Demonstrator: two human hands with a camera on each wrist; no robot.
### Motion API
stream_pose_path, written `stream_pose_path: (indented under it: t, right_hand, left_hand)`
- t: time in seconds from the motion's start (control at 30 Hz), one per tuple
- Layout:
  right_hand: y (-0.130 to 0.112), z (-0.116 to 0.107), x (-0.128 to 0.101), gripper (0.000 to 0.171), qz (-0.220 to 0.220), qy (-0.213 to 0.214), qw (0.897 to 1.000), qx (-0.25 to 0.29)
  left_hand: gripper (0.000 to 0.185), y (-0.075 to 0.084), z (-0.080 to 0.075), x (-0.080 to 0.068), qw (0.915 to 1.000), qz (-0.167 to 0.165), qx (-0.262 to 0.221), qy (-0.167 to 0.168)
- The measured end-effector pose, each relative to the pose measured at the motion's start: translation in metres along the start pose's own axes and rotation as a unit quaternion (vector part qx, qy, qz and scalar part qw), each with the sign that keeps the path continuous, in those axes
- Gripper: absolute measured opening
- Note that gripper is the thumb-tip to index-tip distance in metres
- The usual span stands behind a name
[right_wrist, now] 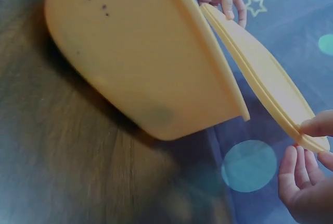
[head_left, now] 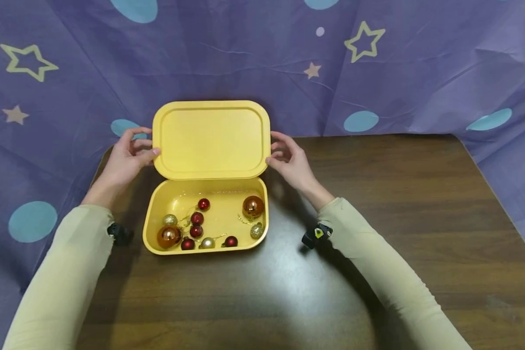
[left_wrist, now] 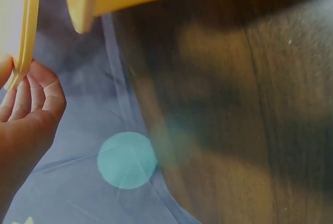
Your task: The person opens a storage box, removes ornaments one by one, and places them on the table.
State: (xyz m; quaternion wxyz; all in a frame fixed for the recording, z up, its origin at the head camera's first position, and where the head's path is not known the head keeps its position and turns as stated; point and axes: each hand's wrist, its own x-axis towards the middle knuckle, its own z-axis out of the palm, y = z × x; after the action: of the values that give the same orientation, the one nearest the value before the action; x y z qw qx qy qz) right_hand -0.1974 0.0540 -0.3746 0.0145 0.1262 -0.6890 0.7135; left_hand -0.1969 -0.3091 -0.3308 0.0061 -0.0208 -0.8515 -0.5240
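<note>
A yellow lid (head_left: 211, 141) is held up, tilted, at the back edge of a yellow box (head_left: 262, 233). My left hand (head_left: 127, 158) pinches the lid's left end, thumb on the near face and fingers behind. At the opposite end my right hand (head_left: 292, 163) grips it likewise. In the right wrist view a gap shows between the lid (right_wrist: 265, 78) and the box rim at the right end. Inside the box lie several small red baubles (head_left: 197, 218), gold glittery and pale baubles (head_left: 207, 242), and copper-coloured larger balls (head_left: 253, 206), some with thin gold strings.
The box stands on a dark brown wooden table (head_left: 376, 233), toward its left side. Behind the table hangs a purple cloth (head_left: 253, 53) with stars and blue dots. Each wrist carries a small black camera (head_left: 317, 236) close above the tabletop.
</note>
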Motion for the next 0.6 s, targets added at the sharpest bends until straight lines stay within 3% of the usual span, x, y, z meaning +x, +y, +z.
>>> stream_pose_path:
  t: [0.3, 0.6]
  right_hand:
    - [0.011, 0.012, 0.024, 0.058, 0.05, 0.031, 0.998, 0.0]
    - [0.032, 0.013, 0.021, 0.063, 0.097, 0.006, 0.995, -0.018]
  left_hand:
    - [0.05, -0.008, -0.003, 0.025, 0.9992, -0.027, -0.027, 0.008]
    - [0.062, -0.031, -0.006, 0.025, 0.9891, -0.069, -0.095, -0.089]
